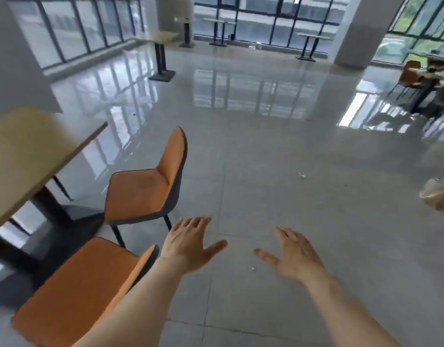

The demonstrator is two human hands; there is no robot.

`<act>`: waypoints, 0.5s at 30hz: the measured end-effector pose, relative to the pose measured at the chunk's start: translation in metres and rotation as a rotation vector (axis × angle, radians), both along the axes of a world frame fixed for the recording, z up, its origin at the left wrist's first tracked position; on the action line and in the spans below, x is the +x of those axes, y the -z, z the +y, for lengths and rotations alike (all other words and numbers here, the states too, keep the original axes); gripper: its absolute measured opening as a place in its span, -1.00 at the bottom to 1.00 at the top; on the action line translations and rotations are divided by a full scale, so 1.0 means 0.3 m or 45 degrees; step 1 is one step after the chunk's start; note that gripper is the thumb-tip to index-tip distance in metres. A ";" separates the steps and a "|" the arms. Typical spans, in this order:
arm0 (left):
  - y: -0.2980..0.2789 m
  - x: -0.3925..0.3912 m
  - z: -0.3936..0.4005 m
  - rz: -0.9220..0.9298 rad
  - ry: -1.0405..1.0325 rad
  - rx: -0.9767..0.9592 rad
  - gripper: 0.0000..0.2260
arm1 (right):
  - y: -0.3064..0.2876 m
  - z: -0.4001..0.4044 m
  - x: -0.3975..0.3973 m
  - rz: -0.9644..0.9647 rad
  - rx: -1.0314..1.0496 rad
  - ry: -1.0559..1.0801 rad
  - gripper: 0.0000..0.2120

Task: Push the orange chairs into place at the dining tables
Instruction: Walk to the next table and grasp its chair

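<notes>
Now — left hand [188, 244] fingers spread, holding nothing | right hand [294, 256] likewise | two orange chairs [143, 189] beside table [23, 156]

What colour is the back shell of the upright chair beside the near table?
Dark grey, behind the orange padded chair front; the head view shows it along the edge.

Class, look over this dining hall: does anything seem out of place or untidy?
Yes. The farther orange chair stands pulled out, its seat clear of the near table. Small bits of litter lie on the floor.
</notes>
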State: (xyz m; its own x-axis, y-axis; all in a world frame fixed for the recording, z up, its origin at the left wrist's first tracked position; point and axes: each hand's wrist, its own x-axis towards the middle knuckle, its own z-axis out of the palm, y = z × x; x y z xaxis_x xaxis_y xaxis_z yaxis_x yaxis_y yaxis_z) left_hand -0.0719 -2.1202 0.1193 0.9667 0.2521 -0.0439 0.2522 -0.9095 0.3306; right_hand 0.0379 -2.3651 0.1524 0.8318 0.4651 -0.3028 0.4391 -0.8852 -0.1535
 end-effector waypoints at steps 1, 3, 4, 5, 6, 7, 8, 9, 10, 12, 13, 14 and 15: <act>0.008 -0.017 0.045 0.005 -0.089 -0.002 -0.18 | 0.003 0.076 0.034 0.002 0.007 -0.087 0.19; 0.022 -0.064 0.141 0.032 -0.263 0.005 -0.18 | 0.026 0.243 0.091 0.005 0.008 -0.271 0.39; 0.029 -0.094 0.187 0.042 -0.350 0.016 -0.18 | 0.035 0.329 0.106 0.017 0.014 -0.356 0.39; 0.036 -0.124 0.233 0.048 -0.441 0.024 -0.17 | 0.040 0.413 0.113 0.026 0.024 -0.436 0.32; 0.043 -0.159 0.277 0.051 -0.538 0.025 -0.17 | 0.045 0.497 0.112 0.034 0.032 -0.522 0.21; 0.052 -0.198 0.317 0.053 -0.638 0.019 -0.18 | 0.049 0.579 0.102 0.047 0.029 -0.609 0.10; 0.060 -0.240 0.353 0.050 -0.735 0.009 -0.19 | 0.055 0.659 0.089 0.064 0.013 -0.684 0.02; 0.070 -0.283 0.385 0.047 -0.825 -0.003 -0.19 | 0.060 0.738 0.073 0.080 0.000 -0.760 -0.01; 0.081 -0.330 0.409 0.052 -0.910 -0.016 -0.19 | 0.066 0.812 0.053 0.098 -0.006 -0.838 -0.02; 0.110 -0.424 0.440 0.079 -1.078 -0.031 -0.18 | 0.086 0.945 0.003 0.100 0.014 -1.014 0.00; 0.127 -0.465 0.448 0.091 -1.163 -0.027 -0.18 | 0.099 1.002 -0.024 0.092 0.035 -1.098 0.01; 0.145 -0.503 0.451 0.104 -1.245 -0.020 -0.18 | 0.112 1.049 -0.050 0.085 0.054 -1.176 0.01; 0.163 -0.536 0.447 0.124 -1.315 -0.017 -0.17 | 0.123 1.087 -0.076 0.080 0.066 -1.252 0.01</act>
State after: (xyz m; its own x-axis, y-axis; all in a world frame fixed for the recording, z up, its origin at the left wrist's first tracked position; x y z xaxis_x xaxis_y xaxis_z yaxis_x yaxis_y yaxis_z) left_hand -0.2329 -1.9860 0.0704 0.2720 0.9549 -0.1189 0.9331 -0.2315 0.2754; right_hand 0.0152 -2.0390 0.1155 0.0507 0.9548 -0.2928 0.9656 -0.1218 -0.2300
